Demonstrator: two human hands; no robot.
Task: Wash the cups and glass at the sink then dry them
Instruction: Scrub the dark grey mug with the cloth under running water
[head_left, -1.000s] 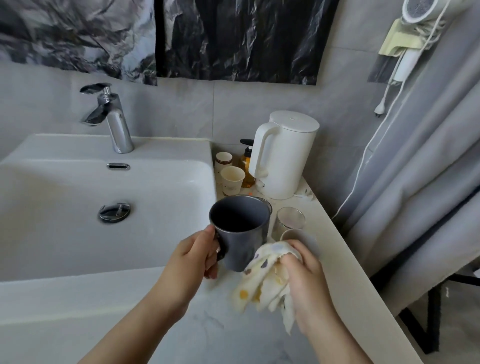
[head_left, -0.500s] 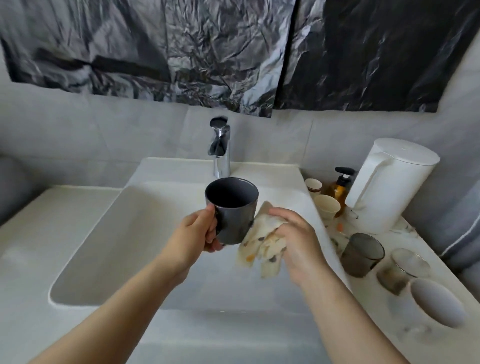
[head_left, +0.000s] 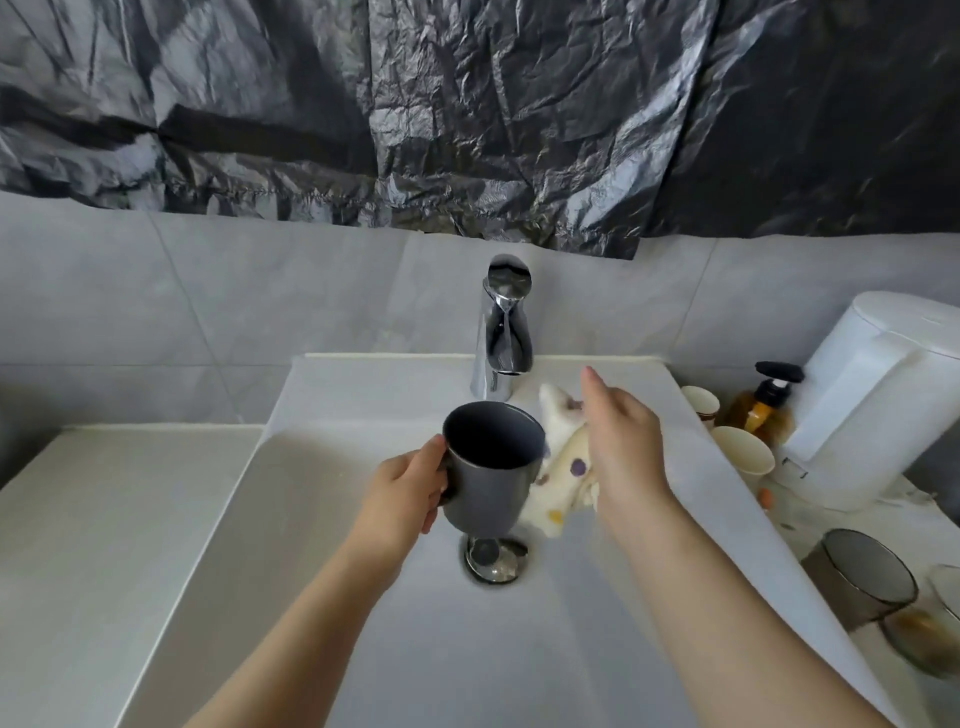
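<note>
Firstly, on the far left, a pale counter (head_left: 104, 519), flat and level with the rim of the white sink (head_left: 311, 395). Above, across the grey tiled wall, a crumpled black plastic sheet (head_left: 467, 104).

Next, over the basin, the left hand (head_left: 405, 493). Grips the dark grey mug (head_left: 493, 467) at its handle side, thumb up near the rim, other fingers curled round below. Holds the mug upright in the air, mouth open to the top, above the chrome drain plug (head_left: 493, 558) and apart from the basin floor. Behind the mug, on the back rim of the sink, a chrome faucet (head_left: 503, 332).

Just right of the mug, close against its side, a spotted cloth (head_left: 563, 467): cream with purple and yellow dots, bunched and hanging under the right hand (head_left: 623, 447). Forefinger stretched out straight toward the base of the faucet. Other fingers hidden under the back of the hand together with the cloth, so holds it there, but impossible to tell exactly in which way.

Further right, on the counter beside the sink, paper cups (head_left: 743, 452), an amber pump bottle (head_left: 763, 410) and a white kettle (head_left: 872, 395). Nearer, at the right edge, a smoky glass tumbler (head_left: 862, 577), and just beside it a clear glass (head_left: 930, 629), only partly in view.
</note>
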